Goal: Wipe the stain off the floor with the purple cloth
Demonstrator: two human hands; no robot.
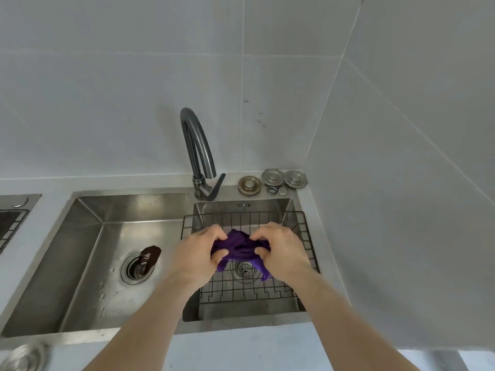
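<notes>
Purple cloth (240,246): bunched into a crumpled wad, held up over the right-hand basin of the sink, between the two hands.
Left hand (199,254): closed on the left end of the cloth; the fingers (214,232) curl over its top edge and the thumb (219,255) presses in from below, so the fabric is pinched between them.
Right hand (281,250): closed on the right end of the cloth in the same way, fingers folded over the top and thumb tucked beneath.
Cloth against fingers: the middle of the wad bulges up between the two sets of knuckles; a loose tail hangs below the left palm and another below the right palm.
Wire rack (300,223): a dark grid set into the right basin, directly under the hands; the cloth appears to hang just above it, though contact cannot be judged.
Right drain (245,269): a round strainer visible through the rack, below the cloth.
Sink (88,207): stainless steel, two basins side by side, the left one larger.
Left drain (136,267): round, with a dark brown scrap (150,257) lying on its upper right edge.
Faucet (197,145): dark curved spout behind the divider, lever pointing right.
Sink plugs (272,179): three round metal discs and two small rings on the ledge right of the faucet.
Wall (107,76): pale grey tiles.
</notes>
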